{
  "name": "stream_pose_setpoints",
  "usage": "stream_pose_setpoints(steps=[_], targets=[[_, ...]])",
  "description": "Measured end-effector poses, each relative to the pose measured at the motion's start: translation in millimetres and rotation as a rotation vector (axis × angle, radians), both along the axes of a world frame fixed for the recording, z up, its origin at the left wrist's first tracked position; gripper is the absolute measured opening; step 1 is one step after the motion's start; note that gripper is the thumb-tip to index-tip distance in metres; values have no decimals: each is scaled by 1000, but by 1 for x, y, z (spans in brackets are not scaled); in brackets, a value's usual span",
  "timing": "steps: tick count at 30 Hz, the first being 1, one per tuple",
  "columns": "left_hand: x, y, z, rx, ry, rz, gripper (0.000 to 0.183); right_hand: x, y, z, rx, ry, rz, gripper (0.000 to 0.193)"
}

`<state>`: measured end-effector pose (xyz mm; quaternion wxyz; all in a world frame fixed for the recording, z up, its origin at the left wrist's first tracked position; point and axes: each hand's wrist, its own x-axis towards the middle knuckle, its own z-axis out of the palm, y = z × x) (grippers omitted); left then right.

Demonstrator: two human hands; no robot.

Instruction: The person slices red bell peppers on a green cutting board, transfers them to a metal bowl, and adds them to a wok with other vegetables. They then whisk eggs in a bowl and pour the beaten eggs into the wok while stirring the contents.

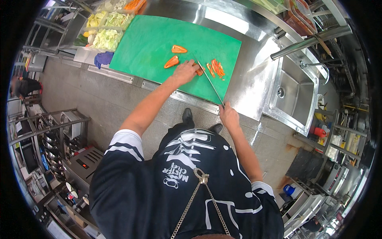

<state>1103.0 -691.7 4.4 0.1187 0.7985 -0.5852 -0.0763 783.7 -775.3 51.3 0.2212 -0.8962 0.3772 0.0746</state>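
I am standing in a commercial kitchen: a long stainless steel counter (pixel 246 75) with a built-in sink (pixel 292 97), a large green cutting board (pixel 151 44), tubs of chopped vegetables (pixel 105 28), and wire racks of metal pans (pixel 51 139).

Bright overhead light, glare on steel counter (pixel 242 85), fisheye-bent edges, dark rim

Open board: my green cutting board (pixel 147 44) lies bare on my left.
Blocked: pepper halves (pixel 175 55), cut strips (pixel 216 67).
Right: bare steel counter (pixel 250 83), then sink (pixel 294 95).
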Motion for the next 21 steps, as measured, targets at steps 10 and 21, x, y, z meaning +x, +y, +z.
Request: stream_pose_setpoints(steps=[10, 21], targets=[[-2, 1, -2, -51, -2, 5, 32, -6, -2, 1, 45, 72, 11, 40], [0, 2, -7, -80, -13, 3, 33, 0, 3, -3, 39, -2, 11, 40]])
